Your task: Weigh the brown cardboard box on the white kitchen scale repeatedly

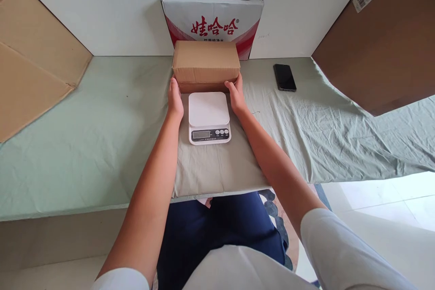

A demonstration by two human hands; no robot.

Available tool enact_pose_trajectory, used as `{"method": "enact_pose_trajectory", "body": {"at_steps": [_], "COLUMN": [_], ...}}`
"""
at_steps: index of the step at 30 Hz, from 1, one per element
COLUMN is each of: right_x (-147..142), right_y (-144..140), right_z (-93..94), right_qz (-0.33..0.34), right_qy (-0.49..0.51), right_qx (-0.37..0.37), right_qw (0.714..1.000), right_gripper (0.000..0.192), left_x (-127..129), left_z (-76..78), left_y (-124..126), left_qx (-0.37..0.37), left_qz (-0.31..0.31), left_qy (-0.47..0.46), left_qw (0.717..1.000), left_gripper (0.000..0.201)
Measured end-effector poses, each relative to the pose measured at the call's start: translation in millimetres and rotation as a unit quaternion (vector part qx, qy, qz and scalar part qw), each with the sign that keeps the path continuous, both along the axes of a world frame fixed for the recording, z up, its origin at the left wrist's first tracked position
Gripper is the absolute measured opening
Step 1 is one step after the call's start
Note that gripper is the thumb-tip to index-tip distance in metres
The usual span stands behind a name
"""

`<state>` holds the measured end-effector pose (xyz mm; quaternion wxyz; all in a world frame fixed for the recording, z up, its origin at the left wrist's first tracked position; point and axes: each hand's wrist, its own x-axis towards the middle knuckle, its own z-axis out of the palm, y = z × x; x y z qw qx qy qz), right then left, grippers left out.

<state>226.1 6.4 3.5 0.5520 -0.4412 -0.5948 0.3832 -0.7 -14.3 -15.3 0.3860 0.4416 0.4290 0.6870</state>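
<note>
A closed brown cardboard box stands behind the scale, between my two hands. At its left lower corner is my left hand, palm turned in against the side. My right hand grips the right lower corner, its thumb on the front face. The fingers of both hands are mostly hidden behind the box's sides. Just in front of the box, between my wrists, sits a white kitchen scale. Nothing lies on its platform, and its small display and buttons face me.
A black phone lies on the green cloth to the right. Large cardboard boxes stand at the left and right. Behind is a white-and-red printed carton among white panels. The table's front edge runs above my lap.
</note>
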Motion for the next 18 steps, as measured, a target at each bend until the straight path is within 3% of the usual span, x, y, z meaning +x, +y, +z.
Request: {"method": "enact_pose_trajectory", "body": {"at_steps": [7, 11, 14, 18], "right_x": [-2.7, -9.1, -8.0, 6.0], "right_y": [-0.5, -7.5, -22.2, -65.9], "right_z": [6.6, 16.2, 33.2, 48.0], "right_qz": [-0.001, 0.018, 0.027, 0.055], "right_qy": [0.032, 0.051, 0.039, 0.011], "right_qx": [-0.022, 0.012, 0.040, 0.075], "right_qw": [0.999, 0.998, 0.998, 0.996], "right_gripper": [0.073, 0.082, 0.083, 0.077], "left_x": [-2.9, -3.5, -3.1, 2.4], "left_z": [-3.5, 7.1, 24.3, 43.2], "left_y": [-1.1, -12.7, -35.9, -89.4], "left_qx": [0.000, 0.002, 0.028, 0.054], "left_qz": [-0.001, 0.017, 0.017, 0.016], "left_qy": [0.013, 0.016, 0.046, 0.090], "left_qw": [1.000, 1.000, 0.998, 0.994], "left_gripper": [0.091, 0.090, 0.085, 0.078]}}
